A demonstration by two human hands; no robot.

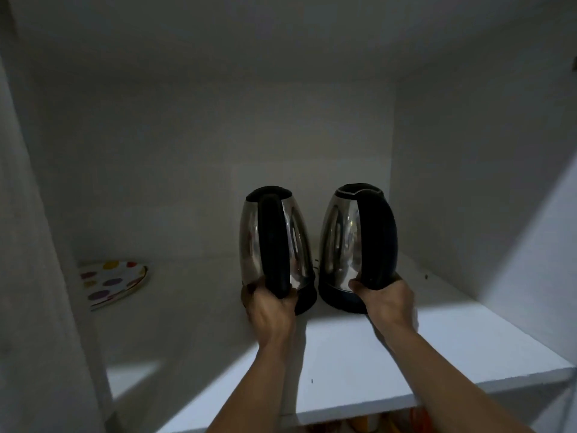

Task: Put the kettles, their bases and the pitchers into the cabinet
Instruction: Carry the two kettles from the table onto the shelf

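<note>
Two steel kettles with black handles stand side by side on the white cabinet shelf (437,364), each on a black base. My left hand (270,307) grips the lower end of the left kettle's (249,239) handle. The right kettle (338,232) has its handle bottom held by my right hand (385,303). The left base (307,300) and the right base (338,296) show as dark rings under the kettles. No pitchers are in view.
A plate with coloured dots (114,282) lies at the back left of the shelf. White cabinet walls close in on the left, right and back. The shelf's front edge runs along the lower right, with orange items dimly visible below it.
</note>
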